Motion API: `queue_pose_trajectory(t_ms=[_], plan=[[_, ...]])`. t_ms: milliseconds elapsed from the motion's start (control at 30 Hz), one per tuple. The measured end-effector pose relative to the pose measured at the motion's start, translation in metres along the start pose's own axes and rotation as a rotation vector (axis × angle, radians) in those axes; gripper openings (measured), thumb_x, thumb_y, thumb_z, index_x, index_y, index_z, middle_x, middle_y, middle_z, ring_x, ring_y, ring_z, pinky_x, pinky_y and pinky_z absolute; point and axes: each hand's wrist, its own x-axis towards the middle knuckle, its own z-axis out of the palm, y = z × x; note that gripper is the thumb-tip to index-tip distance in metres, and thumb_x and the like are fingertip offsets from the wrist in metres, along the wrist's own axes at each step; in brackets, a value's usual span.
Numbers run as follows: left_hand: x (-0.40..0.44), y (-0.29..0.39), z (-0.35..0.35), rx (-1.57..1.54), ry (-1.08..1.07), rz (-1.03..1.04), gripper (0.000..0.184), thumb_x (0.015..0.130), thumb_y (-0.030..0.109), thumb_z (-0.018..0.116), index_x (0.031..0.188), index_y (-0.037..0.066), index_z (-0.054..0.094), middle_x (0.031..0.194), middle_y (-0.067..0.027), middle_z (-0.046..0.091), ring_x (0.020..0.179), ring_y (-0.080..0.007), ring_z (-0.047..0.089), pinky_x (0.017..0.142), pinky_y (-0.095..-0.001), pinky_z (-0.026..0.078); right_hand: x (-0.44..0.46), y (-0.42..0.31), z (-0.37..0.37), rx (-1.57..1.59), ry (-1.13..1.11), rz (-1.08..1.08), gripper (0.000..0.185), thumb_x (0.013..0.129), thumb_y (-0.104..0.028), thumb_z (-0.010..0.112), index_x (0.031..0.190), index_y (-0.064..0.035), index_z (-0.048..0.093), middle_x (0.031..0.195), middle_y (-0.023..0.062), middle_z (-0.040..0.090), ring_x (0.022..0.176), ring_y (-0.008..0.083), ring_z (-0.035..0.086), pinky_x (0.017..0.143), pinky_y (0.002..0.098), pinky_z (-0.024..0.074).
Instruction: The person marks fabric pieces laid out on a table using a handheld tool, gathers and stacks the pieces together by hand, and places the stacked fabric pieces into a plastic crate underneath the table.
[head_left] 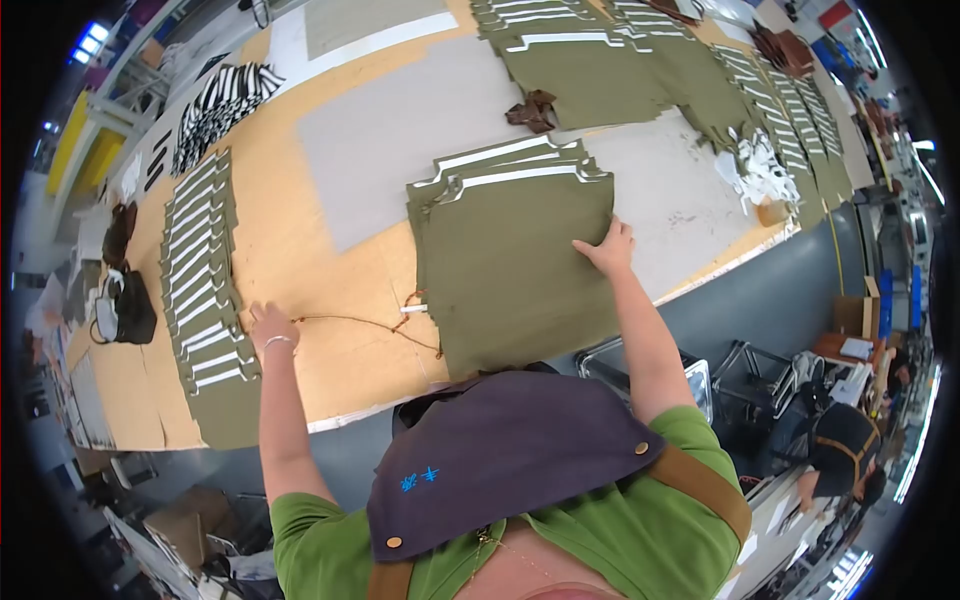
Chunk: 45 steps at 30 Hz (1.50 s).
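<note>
Far left there's a black bag (130, 308) sitting near a fanned row of olive fabric pieces (207, 285) with white strips. The left hand (272, 325) is right beside that row, fingers bunched close at the end of a thin brown cord (350, 320). Can't tell if they're actually pinching it or just resting there. Either way, if that wrist swings outward it could bump the row and mess up the even overlap.

The cord runs over to the left edge of the olive fabric panel stack (520, 260), which is on the table (345, 375) in front of the person. Can't see if it goes underneath, but if it's snagged there, a tug could skew the bottom layers. The stack's near end is also right by the apron (510, 455), so leaning in might rumple it.

Right hand (612, 250) is on the stack's right edge, thumb spread away from the fingers, not clamped on anything. Pushing sideways there would probably slide the top panels, since the upper edges already look staggered.
</note>
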Motion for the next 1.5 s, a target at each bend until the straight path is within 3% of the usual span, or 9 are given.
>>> queue_pose_trajectory(t_ms=[100,300,367,533,767,933,1000,1133,1500], plan=[[-0.016,0.055,-0.006,-0.273,0.271,0.253,0.054,0.076,0.012,0.064,0.128,0.007,0.052,0.138,-0.0179,0.043,0.117,-0.0356,0.051,0.097,-0.045,0.044,0.001,0.0,-0.003,-0.036,-0.013,-0.008,0.108,0.062,-0.045,0.086,0.147,-0.0111,0.028,0.143,0.0127,0.033,0.129,0.0354,0.035,0.103,0.0464,0.0427],[-0.063,0.2,-0.009,-0.98,0.032,0.578,0.058,0.077,0.024,0.073,0.127,0.004,0.053,0.126,-0.0196,0.053,0.117,-0.0364,0.05,0.103,-0.0426,0.04,-0.016,-0.012,-0.013,-0.075,0.023,0.023,0.099,0.065,-0.039,0.084,0.146,-0.014,0.032,0.143,0.0136,0.034,0.131,0.0359,0.033,0.104,0.0512,0.0346],[-0.082,0.218,-0.016,-0.906,-0.029,0.535,0.061,0.077,0.026,0.073,0.13,0.006,0.051,0.126,-0.0191,0.051,0.117,-0.0362,0.049,0.102,-0.0421,0.041,-0.037,-0.014,-0.012,-0.186,0.235,-0.309,0.095,0.066,-0.033,0.083,0.145,-0.0159,0.033,0.143,0.0131,0.035,0.132,0.0354,0.034,0.104,0.0518,0.0317],[-0.109,0.194,-0.001,-0.871,-0.042,0.524,0.061,0.079,0.033,0.074,0.129,0.008,0.05,0.127,-0.0173,0.049,0.108,-0.0336,0.056,0.091,-0.0424,0.049,-0.129,-0.046,-0.005,-0.122,-0.124,-0.995,0.077,0.065,-0.019,0.076,0.136,-0.0157,0.046,0.136,0.0105,0.041,0.128,0.0319,0.039,0.1,0.0488,0.0332],[-0.12,0.129,0.047,-0.721,-0.124,0.436,0.038,0.086,0.036,0.065,0.116,0.015,0.055,0.11,-0.0147,0.06,0.085,-0.0373,0.064,0.07,-0.0467,0.053,-0.112,-0.032,0.057,-0.049,-0.17,-1.089,0.052,0.066,-0.003,0.062,0.117,-0.0116,0.059,0.118,0.0076,0.053,0.107,0.0298,0.051,0.087,0.0401,0.0456],[-0.112,0.079,0.028,-0.627,0.07,0.215,0.04,0.082,0.036,0.07,0.11,0.01,0.058,0.104,-0.0151,0.06,0.091,-0.0353,0.061,0.074,-0.0457,0.05,-0.098,-0.057,0.025,0.241,-0.297,-0.733,0.031,0.067,0.002,0.056,0.094,-0.006,0.07,0.094,0.0115,0.065,0.096,0.0315,0.059,0.084,0.0381,0.0499],[-0.125,0.084,0.007,-0.511,0.444,0.307,0.04,0.08,0.035,0.071,0.11,0.011,0.06,0.105,-0.0134,0.059,0.094,-0.0328,0.06,0.076,-0.0449,0.05,-0.09,-0.062,0.01,0.307,-0.376,-0.657,0.032,0.067,0.002,0.056,0.095,-0.0056,0.069,0.096,0.0117,0.065,0.097,0.0315,0.059,0.084,0.0385,0.0497],[-0.155,0.143,0.009,-0.697,-0.003,0.583,0.047,0.072,0.037,0.077,0.106,0.009,0.062,0.108,-0.0129,0.055,0.099,-0.032,0.056,0.08,-0.0435,0.048,-0.085,-0.065,0.006,0.116,-0.284,-0.813,0.038,0.066,-0.001,0.061,0.103,-0.0093,0.068,0.102,0.0103,0.064,0.102,0.0283,0.058,0.084,0.0372,0.0483],[-0.19,0.175,-0.015,-0.575,-0.135,0.715,0.027,0.082,0.034,0.069,0.085,0.007,0.072,0.098,-0.0118,0.059,0.091,-0.0291,0.061,0.076,-0.0422,0.047,-0.179,-0.035,0.03,-0.089,-0.179,-1.152,0.082,0.059,-0.021,0.08,0.134,-0.0183,0.048,0.129,0.0105,0.046,0.121,0.0317,0.044,0.099,0.0448,0.0335]])
